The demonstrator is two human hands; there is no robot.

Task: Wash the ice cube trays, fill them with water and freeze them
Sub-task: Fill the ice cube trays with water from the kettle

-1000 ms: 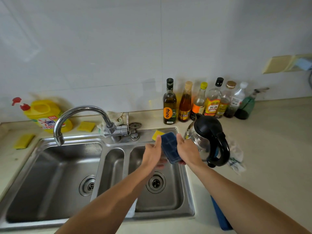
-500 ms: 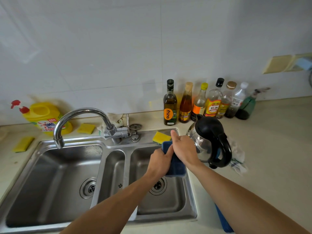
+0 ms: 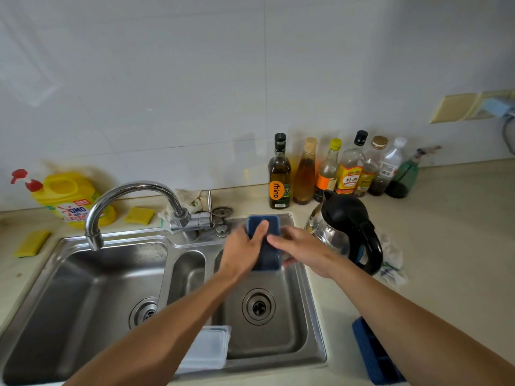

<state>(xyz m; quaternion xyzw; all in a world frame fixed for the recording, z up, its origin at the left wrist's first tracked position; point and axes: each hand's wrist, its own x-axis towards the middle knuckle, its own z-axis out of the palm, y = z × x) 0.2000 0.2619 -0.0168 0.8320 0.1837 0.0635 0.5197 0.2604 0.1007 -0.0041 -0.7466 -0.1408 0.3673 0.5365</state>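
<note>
Head view, left fingers (image 3: 260, 229) clamped round blue rectangular tray (image 3: 269, 256), right fingers (image 3: 276, 240) unclear

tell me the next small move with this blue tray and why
Probably carry the blue ice cube tray left, under the faucet spout. The left hand grips it above the right basin, but the spout hangs over the left basin and no water is running, so it cannot be rinsed where it is.
</note>
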